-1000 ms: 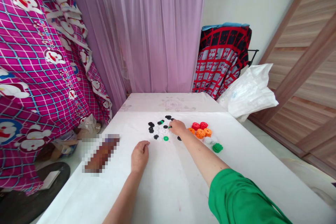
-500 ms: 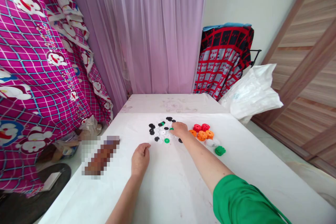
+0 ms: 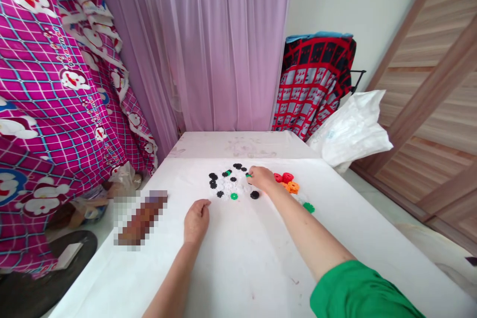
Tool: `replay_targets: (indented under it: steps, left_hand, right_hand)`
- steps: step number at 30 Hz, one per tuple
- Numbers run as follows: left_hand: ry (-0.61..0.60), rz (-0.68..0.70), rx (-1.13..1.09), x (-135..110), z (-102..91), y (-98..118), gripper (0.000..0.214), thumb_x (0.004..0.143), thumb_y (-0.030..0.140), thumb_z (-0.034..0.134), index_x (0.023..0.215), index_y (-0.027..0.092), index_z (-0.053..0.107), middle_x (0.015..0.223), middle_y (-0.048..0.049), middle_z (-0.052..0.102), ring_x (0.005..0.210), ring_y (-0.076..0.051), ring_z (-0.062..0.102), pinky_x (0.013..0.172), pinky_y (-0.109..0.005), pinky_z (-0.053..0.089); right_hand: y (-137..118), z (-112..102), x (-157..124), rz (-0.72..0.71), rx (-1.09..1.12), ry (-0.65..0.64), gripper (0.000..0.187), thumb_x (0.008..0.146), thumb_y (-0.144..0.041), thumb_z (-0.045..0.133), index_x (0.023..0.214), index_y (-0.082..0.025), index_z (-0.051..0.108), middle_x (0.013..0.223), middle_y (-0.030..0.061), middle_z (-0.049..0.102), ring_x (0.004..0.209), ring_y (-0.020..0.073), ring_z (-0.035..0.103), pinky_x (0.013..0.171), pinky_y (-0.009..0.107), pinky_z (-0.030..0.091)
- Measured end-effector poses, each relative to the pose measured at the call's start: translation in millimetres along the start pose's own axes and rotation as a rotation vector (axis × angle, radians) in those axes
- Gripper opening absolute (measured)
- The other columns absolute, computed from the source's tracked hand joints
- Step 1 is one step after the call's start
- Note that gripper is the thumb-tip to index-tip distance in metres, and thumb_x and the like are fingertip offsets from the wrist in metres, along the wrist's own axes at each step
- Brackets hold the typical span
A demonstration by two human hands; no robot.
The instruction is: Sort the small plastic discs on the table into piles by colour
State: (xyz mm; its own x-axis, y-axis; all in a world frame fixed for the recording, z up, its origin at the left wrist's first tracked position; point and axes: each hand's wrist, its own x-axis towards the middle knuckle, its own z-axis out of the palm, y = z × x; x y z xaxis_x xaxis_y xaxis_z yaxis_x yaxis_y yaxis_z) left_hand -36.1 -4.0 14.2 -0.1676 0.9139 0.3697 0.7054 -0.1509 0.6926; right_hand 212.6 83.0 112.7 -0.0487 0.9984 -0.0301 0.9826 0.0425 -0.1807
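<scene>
Small flower-shaped plastic discs lie scattered on a white table [image 3: 238, 258]: several black ones [image 3: 213, 177], white ones [image 3: 231, 186] and a loose green disc [image 3: 234, 196]. My right hand [image 3: 262, 178] reaches over them with fingers pinched on a small green disc at its fingertips. Just right of it sit red discs [image 3: 286, 177] and orange discs [image 3: 292, 187], and a green stack [image 3: 308, 207] lies nearer me. One black disc [image 3: 255, 195] lies below my right hand. My left hand [image 3: 196, 219] rests on the table with curled fingers and nothing visible in it.
A white plastic bag [image 3: 350, 131] lies at the table's right rear. A blurred brown object [image 3: 140, 219] sits at the left edge. A pink curtain [image 3: 216, 44], a magenta patterned cloth [image 3: 55, 94] and a red checked cloth [image 3: 315, 79] surround the table. Wooden panels stand right.
My right hand has moved a little right and back from the white discs, pinching a green disc. It now hides part of the orange pile. My left hand stayed put.
</scene>
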Motion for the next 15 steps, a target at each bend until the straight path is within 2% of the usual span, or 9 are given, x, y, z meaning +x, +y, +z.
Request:
replay_targets:
  steps: [5,8,11,15]
  left_hand:
    - [-0.004,-0.014,-0.049,2.6,0.0,-4.3,0.028,0.081,0.028,0.043,0.091,0.025,0.069,0.097,-0.002,0.074,0.093,-0.022,0.068,0.088,-0.035,0.052]
    - [-0.008,-0.035,-0.041,4.4,-0.1,-3.9,0.027,0.08,0.029,0.045,0.089,0.026,0.07,0.096,-0.0017,0.074,0.093,-0.022,0.068,0.088,-0.033,0.052]
    - [-0.021,-0.047,-0.023,4.9,-1.4,-1.9,0.027,0.079,0.031,0.045,0.089,0.027,0.07,0.097,-0.0017,0.075,0.092,-0.022,0.068,0.084,-0.033,0.053]
    - [-0.031,-0.066,-0.014,4.6,-3.0,-1.0,0.03,0.079,0.032,0.043,0.09,0.027,0.07,0.098,-0.002,0.075,0.095,-0.023,0.068,0.085,-0.034,0.053]
  right_hand:
    - [90.8,-32.4,-54.9,0.061,0.012,0.054,0.024,0.078,-0.03,0.06,0.1,-0.025,0.069,0.104,0.0015,0.073,0.094,0.0182,0.065,0.071,0.024,0.042]
    - [134.7,-38.3,-87.8,0.084,-0.012,0.061,0.021,0.075,-0.029,0.063,0.096,-0.025,0.067,0.101,0.0002,0.073,0.088,0.0169,0.065,0.069,0.024,0.04]
    - [154.8,-33.4,-108.2,0.106,-0.038,0.038,0.02,0.074,-0.028,0.063,0.094,-0.026,0.066,0.1,-0.0012,0.073,0.085,0.0167,0.065,0.066,0.024,0.039]
    - [155.4,-23.1,-117.4,0.118,-0.053,0.044,0.019,0.075,-0.028,0.061,0.094,-0.026,0.065,0.102,-0.0017,0.072,0.085,0.016,0.065,0.065,0.024,0.038]
